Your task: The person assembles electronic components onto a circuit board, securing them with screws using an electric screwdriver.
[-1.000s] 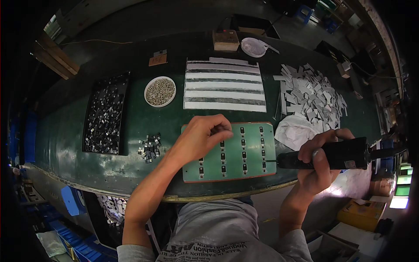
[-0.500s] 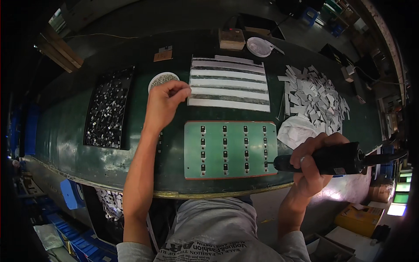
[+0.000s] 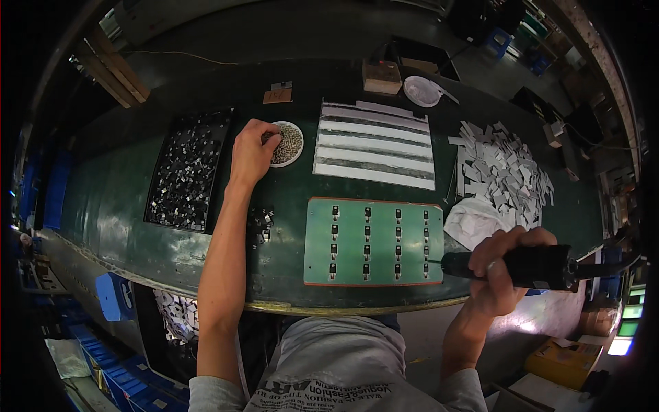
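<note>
At the left rim of a round white bowl (image 3: 301,152) of small metal screws (image 3: 290,141), my left hand (image 3: 251,154) has its fingers curled together over the contents. What its fingertips pinch, if anything, cannot be made out. My right hand (image 3: 495,275) grips a black electric screwdriver (image 3: 542,266), held level with its bit pointing left over the right edge of a green board (image 3: 349,240). Rows of black three-legged transistors (image 3: 367,250) sit on that board. Loose transistors (image 3: 262,221) lie on the table beside my left forearm.
A black tray (image 3: 224,118) full of transistors lies at left. Behind the board is a sheet with white strips (image 3: 374,152). Grey pads (image 3: 504,165) are heaped at right beside a crumpled white cloth (image 3: 472,223). A wooden block (image 3: 382,78) and white dish (image 3: 421,93) stand at the back.
My left hand has gone from above the gap between bowl and strip sheet to the bowl's left side, fingers down at the screws. The screwdriver stays by the board. The whole view has shifted slightly.
</note>
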`<state>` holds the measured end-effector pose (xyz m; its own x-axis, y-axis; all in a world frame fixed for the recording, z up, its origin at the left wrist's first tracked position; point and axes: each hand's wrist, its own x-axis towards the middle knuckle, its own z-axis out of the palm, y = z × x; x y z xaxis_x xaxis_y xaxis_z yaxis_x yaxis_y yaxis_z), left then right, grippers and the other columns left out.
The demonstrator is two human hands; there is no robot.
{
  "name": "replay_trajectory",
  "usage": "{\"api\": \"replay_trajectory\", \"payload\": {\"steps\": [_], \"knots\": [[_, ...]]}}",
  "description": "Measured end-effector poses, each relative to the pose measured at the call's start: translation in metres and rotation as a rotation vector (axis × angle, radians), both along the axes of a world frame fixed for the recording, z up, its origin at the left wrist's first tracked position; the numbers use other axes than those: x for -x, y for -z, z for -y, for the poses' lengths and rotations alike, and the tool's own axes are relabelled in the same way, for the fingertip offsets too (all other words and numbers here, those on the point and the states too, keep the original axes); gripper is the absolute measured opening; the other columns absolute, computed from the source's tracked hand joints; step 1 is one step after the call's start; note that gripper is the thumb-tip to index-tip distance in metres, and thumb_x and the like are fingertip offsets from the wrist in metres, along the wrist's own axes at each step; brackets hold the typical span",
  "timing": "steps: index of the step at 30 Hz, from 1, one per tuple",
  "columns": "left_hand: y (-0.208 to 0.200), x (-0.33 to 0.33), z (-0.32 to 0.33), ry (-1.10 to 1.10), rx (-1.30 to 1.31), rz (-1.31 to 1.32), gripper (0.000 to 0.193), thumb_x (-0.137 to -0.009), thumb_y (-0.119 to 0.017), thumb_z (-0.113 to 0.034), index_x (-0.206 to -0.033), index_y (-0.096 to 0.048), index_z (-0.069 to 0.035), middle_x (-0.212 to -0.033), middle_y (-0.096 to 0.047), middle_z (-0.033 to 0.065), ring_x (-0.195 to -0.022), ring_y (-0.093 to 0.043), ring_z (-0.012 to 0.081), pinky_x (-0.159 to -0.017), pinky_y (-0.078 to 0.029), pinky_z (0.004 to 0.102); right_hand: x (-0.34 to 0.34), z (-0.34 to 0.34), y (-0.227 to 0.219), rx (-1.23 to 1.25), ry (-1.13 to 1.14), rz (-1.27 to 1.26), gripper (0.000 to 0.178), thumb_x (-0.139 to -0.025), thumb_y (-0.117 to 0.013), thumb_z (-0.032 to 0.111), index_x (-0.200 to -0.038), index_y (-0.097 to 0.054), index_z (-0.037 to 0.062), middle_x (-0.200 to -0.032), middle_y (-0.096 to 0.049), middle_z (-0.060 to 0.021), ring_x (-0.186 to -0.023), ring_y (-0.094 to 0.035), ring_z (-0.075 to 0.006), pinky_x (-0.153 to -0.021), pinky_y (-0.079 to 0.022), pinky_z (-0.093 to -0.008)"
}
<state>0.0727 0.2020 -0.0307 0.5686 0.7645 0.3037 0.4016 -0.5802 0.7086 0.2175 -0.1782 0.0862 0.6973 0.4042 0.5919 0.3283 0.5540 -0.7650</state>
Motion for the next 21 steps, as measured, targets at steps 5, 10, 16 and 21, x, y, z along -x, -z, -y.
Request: {"api": "replay_trajectory", "payload": {"steps": [5,10,16,21], "knots": [[-0.025,-0.004,0.025,0.127,0.036,0.041,0.04,-0.083,-0.081,-0.017,-0.118,-0.071,-0.002,-0.112,-0.07,0.0141,-0.099,-0.069,0.0285,-0.085,-0.055,0.038,-0.056,-0.022,0.018,-0.117,0.173,0.186,0.051,-0.084,-0.068,0.006,-0.131,-0.047,0.0037,-0.094,-0.063,-0.0154,-0.075,-0.06,-0.0188,-0.067,-0.052,-0.0308],[-0.075,-0.008,0.113,0.618,0.029,-0.221,0.102,-0.064,-0.092,-0.039,-0.15,-0.048,-0.006,-0.143,-0.057,0.0189,-0.137,-0.049,0.0371,-0.117,-0.034,0.046,-0.106,-0.041,0.056,0.229,0.301,0.284,0.062,-0.082,-0.075,0.011,-0.137,-0.048,0.0033,-0.122,-0.057,-0.0122,-0.112,-0.057,-0.0252,-0.1,-0.045,-0.0363],[-0.063,-0.008,0.187,0.847,-0.225,-0.402,0.128,-0.056,-0.092,-0.046,-0.161,-0.027,-0.014,-0.153,-0.04,0.0255,-0.143,-0.037,0.0436,-0.121,-0.028,0.0515,-0.068,0.004,0.065,0.8,0.508,0.257,0.061,-0.083,-0.082,0.019,-0.134,-0.051,0.0026,-0.117,-0.058,-0.0134,-0.107,-0.057,-0.0248,-0.089,-0.048,-0.0361],[-0.058,-0.016,0.194,0.841,-0.252,-0.471,0.129,-0.057,-0.092,-0.045,-0.163,-0.023,-0.018,-0.155,-0.033,0.0278,-0.145,-0.033,0.046,-0.123,-0.026,0.0532,-0.027,0.035,0.086,1.237,0.257,0.234,0.031,-0.089,-0.079,0.026,-0.087,-0.062,0.0,-0.059,-0.052,-0.009,-0.053,-0.053,-0.0189,-0.054,-0.043,-0.0372]]}}
